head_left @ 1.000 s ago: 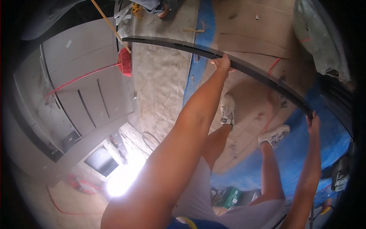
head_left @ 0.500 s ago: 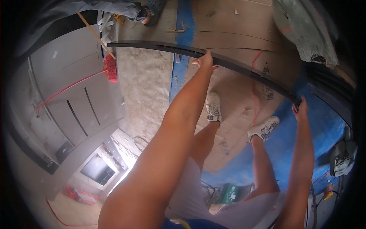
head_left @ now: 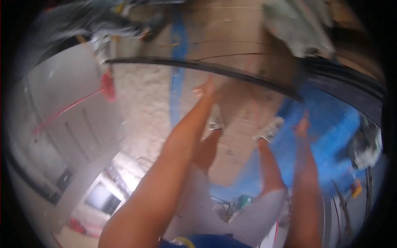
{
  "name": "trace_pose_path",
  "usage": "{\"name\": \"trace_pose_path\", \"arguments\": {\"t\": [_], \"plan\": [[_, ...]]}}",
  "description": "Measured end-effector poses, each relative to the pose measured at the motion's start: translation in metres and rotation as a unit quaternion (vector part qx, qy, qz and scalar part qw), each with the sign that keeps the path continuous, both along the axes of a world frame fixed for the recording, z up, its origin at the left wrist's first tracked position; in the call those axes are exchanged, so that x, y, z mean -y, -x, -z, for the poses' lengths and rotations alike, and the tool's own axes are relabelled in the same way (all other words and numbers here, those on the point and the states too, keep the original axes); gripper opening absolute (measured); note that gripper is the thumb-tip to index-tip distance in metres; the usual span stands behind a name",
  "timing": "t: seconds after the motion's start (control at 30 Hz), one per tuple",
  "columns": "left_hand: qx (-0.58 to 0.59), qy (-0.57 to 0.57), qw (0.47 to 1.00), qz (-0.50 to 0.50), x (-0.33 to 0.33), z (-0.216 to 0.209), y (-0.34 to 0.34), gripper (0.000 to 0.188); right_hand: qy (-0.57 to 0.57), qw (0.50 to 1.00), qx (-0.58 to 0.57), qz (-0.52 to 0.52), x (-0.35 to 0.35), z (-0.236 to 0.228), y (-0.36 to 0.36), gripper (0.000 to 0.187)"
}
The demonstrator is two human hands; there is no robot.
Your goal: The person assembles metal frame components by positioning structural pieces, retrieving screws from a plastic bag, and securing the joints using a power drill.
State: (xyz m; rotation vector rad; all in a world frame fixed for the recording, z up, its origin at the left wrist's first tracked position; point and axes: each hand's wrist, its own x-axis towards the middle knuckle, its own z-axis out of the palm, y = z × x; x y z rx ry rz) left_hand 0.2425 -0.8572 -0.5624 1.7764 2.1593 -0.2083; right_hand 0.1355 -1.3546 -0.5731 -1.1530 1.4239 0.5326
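Note:
A long, narrow dark strip (head_left: 244, 77), black or dark grey, lies across the cardboard-covered floor in front of me and looks bowed in this view. My left hand (head_left: 205, 90) is just short of the strip's middle, apart from it, with thumb and fingers spread. Below the strip's right end is my right hand (head_left: 303, 125), also off it; its fingers are blurred but appear apart and hold nothing. Both my arms reach forward over my shoes (head_left: 271, 129).
Brown cardboard (head_left: 235, 153) and a blue sheet (head_left: 331, 111) cover the floor. Another person's leg (head_left: 128, 29) is at the far left, near a red broom (head_left: 108, 86). A pale green sack (head_left: 300, 29) stands far right, beside dark long pieces (head_left: 347, 87).
Both my hands have let go of the dark strip and drawn back toward me. The strip now rests on the floor, and the whole view has shifted and blurred.

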Motion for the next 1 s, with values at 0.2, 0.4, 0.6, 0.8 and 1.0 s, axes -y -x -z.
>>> {"name": "trace_pose_path", "arguments": {"t": [0.2, 0.4, 0.6, 0.8, 1.0], "plan": [[0.077, 0.177, 0.867, 0.460, 0.125, -0.122, 0.192, 0.100, 0.291, 0.930, -0.080, -0.208, 0.053, -0.102, 0.206, 0.099], [0.164, 0.249, 0.716, 0.631, 0.167, -0.276, 0.206, 0.067, 0.278, 0.919, -0.069, -0.269, 0.087, -0.265, 0.209, 0.096], [0.230, 0.316, 0.716, 0.579, 0.287, -0.427, 0.115, 0.050, 0.509, 0.819, 0.220, -0.148, 0.225, -0.373, 0.057, 0.067], [0.401, 0.357, 0.604, 0.589, 0.372, -0.494, 0.037, 0.042, 0.546, 0.671, 0.501, -0.004, 0.298, -0.685, -0.165, 0.051], [0.484, 0.312, 0.462, 0.674, 0.458, -0.541, -0.046, 0.042, 0.650, 0.530, 0.543, 0.034, 0.337, -0.812, -0.247, 0.040]]}}
